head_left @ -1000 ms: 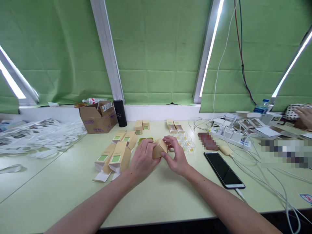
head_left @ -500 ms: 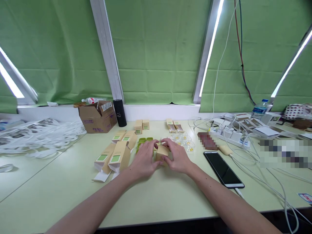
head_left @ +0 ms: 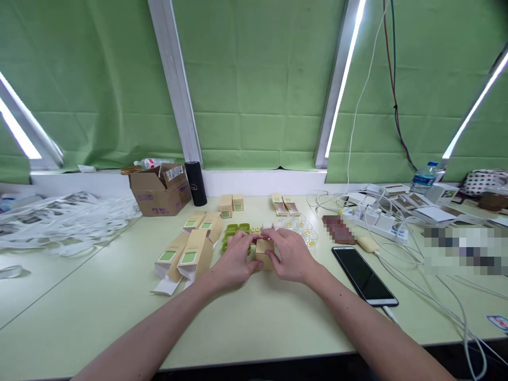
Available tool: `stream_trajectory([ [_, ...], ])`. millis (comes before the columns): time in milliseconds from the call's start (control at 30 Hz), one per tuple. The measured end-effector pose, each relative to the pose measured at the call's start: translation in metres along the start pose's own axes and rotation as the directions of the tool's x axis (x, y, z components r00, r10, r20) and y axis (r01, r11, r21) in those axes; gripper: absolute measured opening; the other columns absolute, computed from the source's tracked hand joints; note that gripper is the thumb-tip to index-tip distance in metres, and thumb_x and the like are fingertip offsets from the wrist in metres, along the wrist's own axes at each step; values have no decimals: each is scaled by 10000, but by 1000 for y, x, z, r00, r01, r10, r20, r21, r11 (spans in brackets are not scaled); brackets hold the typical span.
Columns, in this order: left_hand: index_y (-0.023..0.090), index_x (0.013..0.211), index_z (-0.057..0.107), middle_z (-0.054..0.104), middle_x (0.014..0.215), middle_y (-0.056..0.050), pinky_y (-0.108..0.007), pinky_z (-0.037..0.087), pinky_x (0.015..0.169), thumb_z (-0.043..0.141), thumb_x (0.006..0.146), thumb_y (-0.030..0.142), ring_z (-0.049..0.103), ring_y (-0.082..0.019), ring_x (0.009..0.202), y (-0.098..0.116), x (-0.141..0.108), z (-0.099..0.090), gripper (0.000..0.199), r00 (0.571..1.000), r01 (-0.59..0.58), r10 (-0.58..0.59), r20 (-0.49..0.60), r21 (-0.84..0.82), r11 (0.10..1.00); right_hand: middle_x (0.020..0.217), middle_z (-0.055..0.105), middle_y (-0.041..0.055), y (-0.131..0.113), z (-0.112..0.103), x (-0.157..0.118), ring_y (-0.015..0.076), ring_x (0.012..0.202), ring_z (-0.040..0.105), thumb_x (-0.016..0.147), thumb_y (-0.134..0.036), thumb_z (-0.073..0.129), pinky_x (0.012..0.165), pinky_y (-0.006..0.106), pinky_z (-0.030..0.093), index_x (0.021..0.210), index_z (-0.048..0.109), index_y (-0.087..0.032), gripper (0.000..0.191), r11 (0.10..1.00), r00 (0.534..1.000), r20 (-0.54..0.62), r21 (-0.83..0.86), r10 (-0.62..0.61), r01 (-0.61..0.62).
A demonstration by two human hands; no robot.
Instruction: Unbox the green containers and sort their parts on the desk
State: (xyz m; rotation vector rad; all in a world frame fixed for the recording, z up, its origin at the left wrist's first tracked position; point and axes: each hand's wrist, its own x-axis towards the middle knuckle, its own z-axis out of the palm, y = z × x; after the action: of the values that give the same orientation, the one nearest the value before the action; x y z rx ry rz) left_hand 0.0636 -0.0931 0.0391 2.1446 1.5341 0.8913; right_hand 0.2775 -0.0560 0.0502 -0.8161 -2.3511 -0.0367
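Between my two hands a small tan cardboard box [head_left: 264, 255] stands on the table, its top panel facing up. My left hand [head_left: 236, 259] grips its left side, thumb near the front and fingers at the back edge. On the other side my right hand [head_left: 291, 254] holds it, fingers curled over the back and thumb at the front right. Just behind the left hand are several green square containers [head_left: 238, 228]. Clear plastic cups with yellow bits [head_left: 304, 230] lie behind the right hand. To the left lie several tan boxes with green labels [head_left: 196, 254], their lower flaps open.
At the back stand two small tan boxes [head_left: 232, 203] and two opened ones [head_left: 284, 205]. A brown carton [head_left: 160, 193] and black cylinder [head_left: 195, 183] are at back left, beside white straps [head_left: 67, 222]. On the right are a phone [head_left: 365, 275], power strip [head_left: 381, 222] and loose cables.
My fingers have drawn closer together over the back edge of the box, and it now sits more squarely toward me. Everything else on the table stays put.
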Motion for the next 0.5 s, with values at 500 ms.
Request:
stream_trajectory([
  [500, 242, 1029, 681, 616, 1021, -84, -454, 460, 901, 704, 833, 311, 540, -320, 1054, 2, 4, -1, 208, 998, -60, 60, -16, 16, 998, 1266, 738, 141, -24, -9, 6, 240, 768, 723, 806, -41, 676, 634, 355, 491, 1356, 540, -211, 591, 948, 981, 142, -272, -130, 165],
])
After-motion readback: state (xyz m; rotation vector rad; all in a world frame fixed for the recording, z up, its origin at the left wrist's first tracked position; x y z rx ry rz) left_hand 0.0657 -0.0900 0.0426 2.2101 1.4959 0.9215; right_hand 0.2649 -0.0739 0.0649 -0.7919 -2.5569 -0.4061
